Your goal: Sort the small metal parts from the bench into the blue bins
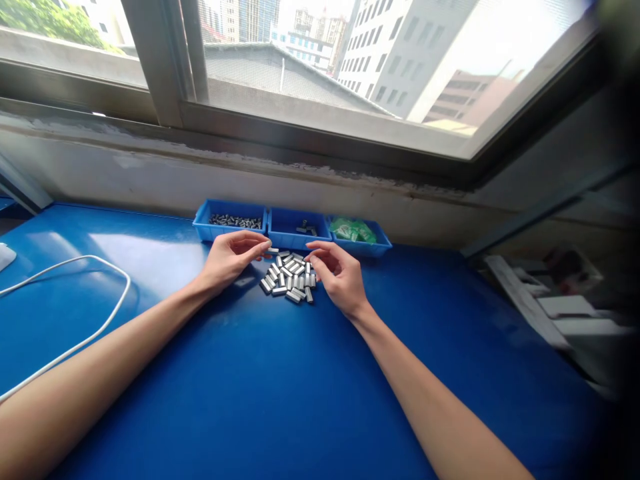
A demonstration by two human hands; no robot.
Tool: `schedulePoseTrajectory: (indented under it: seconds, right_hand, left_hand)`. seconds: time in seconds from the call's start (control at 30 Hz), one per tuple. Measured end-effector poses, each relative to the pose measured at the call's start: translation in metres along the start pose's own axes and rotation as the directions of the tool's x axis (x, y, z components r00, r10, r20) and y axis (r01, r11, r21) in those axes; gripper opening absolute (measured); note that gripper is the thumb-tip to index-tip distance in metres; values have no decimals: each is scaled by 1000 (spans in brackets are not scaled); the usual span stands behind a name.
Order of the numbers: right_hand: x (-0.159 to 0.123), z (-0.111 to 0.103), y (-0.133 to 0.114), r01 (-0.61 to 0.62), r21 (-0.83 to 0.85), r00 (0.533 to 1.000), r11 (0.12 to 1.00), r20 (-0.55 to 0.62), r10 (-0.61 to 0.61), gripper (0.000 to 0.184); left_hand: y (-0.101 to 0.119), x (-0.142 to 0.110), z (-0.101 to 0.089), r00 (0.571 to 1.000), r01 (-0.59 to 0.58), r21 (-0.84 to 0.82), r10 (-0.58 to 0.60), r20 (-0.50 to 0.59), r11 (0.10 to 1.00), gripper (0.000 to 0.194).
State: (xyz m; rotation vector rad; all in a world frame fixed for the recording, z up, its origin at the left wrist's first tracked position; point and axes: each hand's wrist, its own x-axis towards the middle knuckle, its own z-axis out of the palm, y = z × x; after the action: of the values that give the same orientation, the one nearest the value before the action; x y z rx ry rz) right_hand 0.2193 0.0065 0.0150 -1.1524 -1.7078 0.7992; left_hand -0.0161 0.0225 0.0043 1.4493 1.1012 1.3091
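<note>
A pile of short silver metal hex standoffs (290,279) lies on the blue tabletop (280,380), between my two hands. My left hand (235,257) is at the pile's far left side, thumb and forefinger pinched at one end of a metal standoff (273,250). On the pile's right edge, my right hand (340,273) has its thumb and forefinger brought together, tips over the standoffs. Whether a piece is between those right fingertips is too small to make out.
Behind the pile stand three joined blue bins: the left bin (200,230) has small dark screws, the middle bin (285,240) a few metal pieces, the right bin (373,249) a green plastic bag (353,230). A white cable (117,313) loops at left. A window (320,120) rises behind.
</note>
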Motion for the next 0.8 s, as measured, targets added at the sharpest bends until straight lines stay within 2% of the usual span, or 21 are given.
schedulePoseTrajectory:
  seconds: [0.2, 0.33, 0.5, 0.67, 0.8]
  right_hand:
    - [-2, 18, -14, -93, 244, 981, 965, 186, 47, 38]
    - [0, 21, -15, -185, 395, 968, 900, 231, 97, 33]
    - [2, 20, -16, -271, 431, 947, 860, 279, 159, 35]
    - [2, 23, -18, -283, 449, 942, 848, 296, 157, 35]
    - [7, 22, -14, -244, 457, 966, 855, 192, 173, 30]
  left_hand:
    - [1, -2, 0, 999, 6, -55, -3, 43, 998, 45]
    - [-3, -3, 0, 998, -2, -60, 6, 69, 998, 43]
    - [-3, -3, 1, 997, -7, -94, 14, 73, 996, 40]
    - [-1, -5, 2, 994, 13, -117, 0, 109, 993, 43]
    - [0, -7, 7, 989, -11, -61, 20, 146, 998, 43]
